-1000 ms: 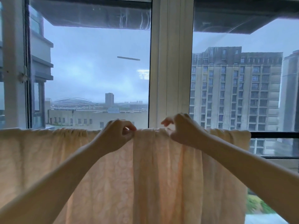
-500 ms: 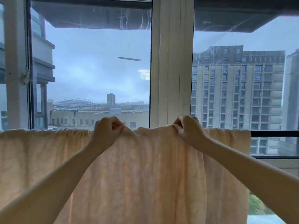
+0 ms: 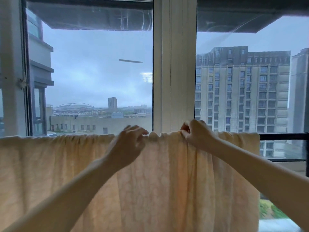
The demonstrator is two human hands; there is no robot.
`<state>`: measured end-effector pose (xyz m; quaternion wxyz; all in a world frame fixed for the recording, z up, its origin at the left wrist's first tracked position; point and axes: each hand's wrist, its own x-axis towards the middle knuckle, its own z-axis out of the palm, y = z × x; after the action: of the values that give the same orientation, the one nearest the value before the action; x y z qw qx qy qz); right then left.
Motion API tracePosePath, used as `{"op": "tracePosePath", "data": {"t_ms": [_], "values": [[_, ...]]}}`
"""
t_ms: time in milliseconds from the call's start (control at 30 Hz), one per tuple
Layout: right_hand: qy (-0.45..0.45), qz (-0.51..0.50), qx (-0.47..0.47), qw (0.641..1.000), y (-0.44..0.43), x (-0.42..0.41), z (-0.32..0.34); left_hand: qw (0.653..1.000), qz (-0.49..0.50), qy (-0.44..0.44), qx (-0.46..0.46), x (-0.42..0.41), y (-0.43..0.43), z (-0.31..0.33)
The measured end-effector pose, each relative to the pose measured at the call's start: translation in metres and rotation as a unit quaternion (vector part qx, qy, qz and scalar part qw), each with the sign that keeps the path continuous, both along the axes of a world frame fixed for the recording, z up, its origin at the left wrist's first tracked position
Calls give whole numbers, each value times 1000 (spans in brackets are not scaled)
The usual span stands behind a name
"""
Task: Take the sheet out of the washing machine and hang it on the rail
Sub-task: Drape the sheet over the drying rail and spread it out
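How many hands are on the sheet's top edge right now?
2: the left hand at the middle, fingers loose; the right hand just right of it, pinching the sheet.

You are standing in a home, in what looks like a glazed laundry balcony high up in an apartment block. A pale peach sheet [image 3: 167, 181] hangs over a dark rail [image 3: 282, 136] right in front of tall white-framed windows [image 3: 174, 64]. Through the glass you look out at a tall residential tower [image 3: 242, 91] (many storeys of small windows) and low city rooftops [image 3: 100, 123] far below.
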<state>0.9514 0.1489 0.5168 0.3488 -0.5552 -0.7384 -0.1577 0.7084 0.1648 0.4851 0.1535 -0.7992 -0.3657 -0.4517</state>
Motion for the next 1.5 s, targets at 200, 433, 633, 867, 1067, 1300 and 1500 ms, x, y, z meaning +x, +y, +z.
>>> {"op": "tracePosePath", "data": {"t_ms": [200,433,633,867,1067,1300,1500], "values": [[-33,-16,-3,999,-7,6,-14,999,-32,-15,-6,32,9,-8],[-45,40,55,997,-13,29,-19,997,-15,-62,37,37,15,-13],[-93,95,100,986,-7,46,-19,995,-7,-97,-21,45,15,-10],[-33,133,88,987,3,77,-13,985,35,-134,-107,74,12,14],[42,121,79,989,16,146,-8,962,168,-204,-73,71,19,9],[40,136,58,988,16,172,-7,964,223,-140,-45,114,0,12],[27,147,32,988,10,163,-4,996,-4,-40,-78,192,-24,18]]}}
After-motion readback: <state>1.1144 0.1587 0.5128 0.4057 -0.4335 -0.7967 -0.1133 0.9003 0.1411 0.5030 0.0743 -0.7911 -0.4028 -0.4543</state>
